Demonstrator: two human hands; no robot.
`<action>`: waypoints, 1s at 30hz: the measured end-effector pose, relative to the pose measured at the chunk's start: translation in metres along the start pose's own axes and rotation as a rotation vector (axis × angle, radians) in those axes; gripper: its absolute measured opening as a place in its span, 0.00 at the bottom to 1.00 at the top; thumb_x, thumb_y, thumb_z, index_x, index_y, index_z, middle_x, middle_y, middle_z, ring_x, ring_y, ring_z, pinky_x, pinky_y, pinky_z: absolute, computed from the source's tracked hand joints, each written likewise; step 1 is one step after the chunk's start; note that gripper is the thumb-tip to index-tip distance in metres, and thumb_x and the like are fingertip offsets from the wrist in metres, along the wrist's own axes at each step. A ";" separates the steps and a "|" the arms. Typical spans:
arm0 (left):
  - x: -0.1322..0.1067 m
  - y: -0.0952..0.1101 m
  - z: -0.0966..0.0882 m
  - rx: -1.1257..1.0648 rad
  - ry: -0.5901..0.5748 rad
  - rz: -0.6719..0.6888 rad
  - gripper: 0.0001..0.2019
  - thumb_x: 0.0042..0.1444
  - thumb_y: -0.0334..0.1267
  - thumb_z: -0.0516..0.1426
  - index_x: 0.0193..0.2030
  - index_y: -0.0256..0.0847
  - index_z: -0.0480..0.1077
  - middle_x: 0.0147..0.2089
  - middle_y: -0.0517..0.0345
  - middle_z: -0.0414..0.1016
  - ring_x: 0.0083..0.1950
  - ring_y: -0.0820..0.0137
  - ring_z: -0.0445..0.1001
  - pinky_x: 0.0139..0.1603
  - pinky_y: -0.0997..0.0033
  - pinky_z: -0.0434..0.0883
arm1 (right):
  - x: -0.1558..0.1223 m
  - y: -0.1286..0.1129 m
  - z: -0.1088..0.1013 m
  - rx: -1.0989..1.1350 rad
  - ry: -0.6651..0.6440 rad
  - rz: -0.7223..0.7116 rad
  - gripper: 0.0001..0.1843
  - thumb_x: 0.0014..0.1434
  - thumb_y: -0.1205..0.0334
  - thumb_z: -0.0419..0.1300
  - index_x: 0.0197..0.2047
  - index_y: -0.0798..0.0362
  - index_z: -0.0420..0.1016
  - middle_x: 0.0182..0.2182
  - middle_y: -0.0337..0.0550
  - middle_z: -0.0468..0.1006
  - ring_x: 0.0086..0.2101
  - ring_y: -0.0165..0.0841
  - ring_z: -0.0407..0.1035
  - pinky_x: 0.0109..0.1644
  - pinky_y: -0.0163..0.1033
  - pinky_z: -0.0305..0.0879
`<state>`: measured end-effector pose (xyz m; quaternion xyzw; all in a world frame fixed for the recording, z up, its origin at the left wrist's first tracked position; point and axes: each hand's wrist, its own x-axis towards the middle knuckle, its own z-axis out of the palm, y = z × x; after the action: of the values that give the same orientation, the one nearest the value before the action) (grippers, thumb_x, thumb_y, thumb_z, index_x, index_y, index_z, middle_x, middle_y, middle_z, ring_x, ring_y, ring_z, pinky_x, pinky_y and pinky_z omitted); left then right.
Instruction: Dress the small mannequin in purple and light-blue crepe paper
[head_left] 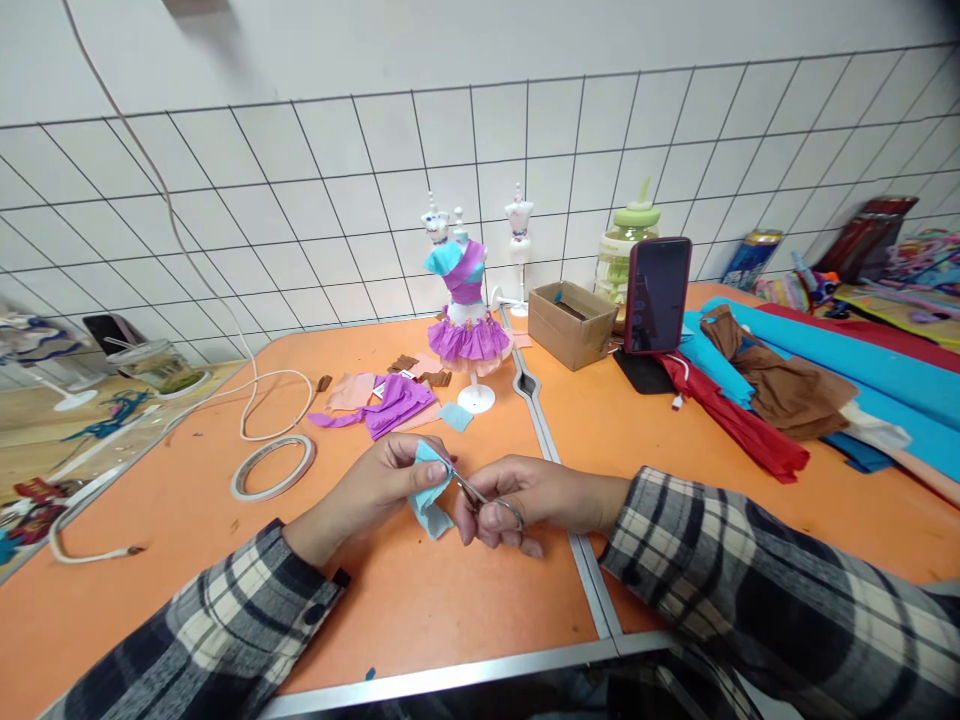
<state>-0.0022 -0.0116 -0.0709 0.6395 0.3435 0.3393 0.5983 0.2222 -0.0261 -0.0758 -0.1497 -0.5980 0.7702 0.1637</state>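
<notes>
My left hand pinches a small piece of light blue paper just above the orange table. In my right hand is a pair of small scissors, fingers through the handles, with the blade tips at the paper's upper edge. Behind my hands stands a small mannequin dressed in blue and purple paper with a ruffled purple skirt. Purple, pink and brown paper scraps lie beside its base.
A tape roll and a white cable lie at left. A cardboard box, a propped phone, a green-lidded jar and rolls of blue, red and brown crepe paper fill the right side. A wire grid covers the wall.
</notes>
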 end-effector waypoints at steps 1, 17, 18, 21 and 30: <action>0.000 0.001 0.000 0.041 0.007 0.017 0.17 0.48 0.50 0.68 0.22 0.38 0.74 0.23 0.60 0.69 0.27 0.72 0.68 0.43 0.64 0.70 | 0.000 0.000 0.000 0.004 0.001 0.007 0.22 0.54 0.46 0.66 0.38 0.59 0.74 0.26 0.34 0.66 0.21 0.21 0.59 0.18 0.25 0.62; 0.002 0.003 0.001 0.135 -0.034 0.062 0.17 0.47 0.52 0.68 0.23 0.40 0.76 0.23 0.59 0.73 0.27 0.70 0.71 0.59 0.55 0.66 | 0.000 0.000 -0.001 0.052 -0.055 0.019 0.24 0.54 0.47 0.67 0.44 0.60 0.77 0.28 0.37 0.69 0.23 0.21 0.60 0.19 0.25 0.66; 0.003 0.003 0.001 0.136 -0.045 0.056 0.17 0.47 0.52 0.68 0.23 0.39 0.76 0.23 0.58 0.73 0.27 0.70 0.71 0.58 0.55 0.67 | 0.000 0.000 -0.001 0.065 -0.061 0.027 0.26 0.53 0.46 0.67 0.45 0.60 0.77 0.29 0.37 0.69 0.23 0.21 0.59 0.19 0.25 0.66; 0.003 0.001 0.002 0.113 -0.046 0.052 0.18 0.46 0.52 0.68 0.21 0.39 0.76 0.22 0.59 0.73 0.27 0.71 0.70 0.54 0.57 0.69 | 0.000 0.001 -0.002 0.012 -0.040 0.013 0.25 0.54 0.46 0.66 0.43 0.61 0.77 0.27 0.36 0.68 0.22 0.21 0.60 0.19 0.25 0.67; -0.003 0.002 0.008 -0.121 0.127 0.008 0.19 0.46 0.51 0.69 0.39 0.38 0.80 0.42 0.49 0.77 0.39 0.64 0.74 0.36 0.69 0.71 | 0.000 0.000 -0.005 -0.103 0.089 -0.021 0.21 0.57 0.48 0.65 0.42 0.59 0.76 0.27 0.36 0.69 0.21 0.20 0.60 0.18 0.24 0.63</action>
<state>0.0026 -0.0182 -0.0698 0.5807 0.3570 0.4018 0.6114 0.2242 -0.0221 -0.0766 -0.1860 -0.6306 0.7291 0.1903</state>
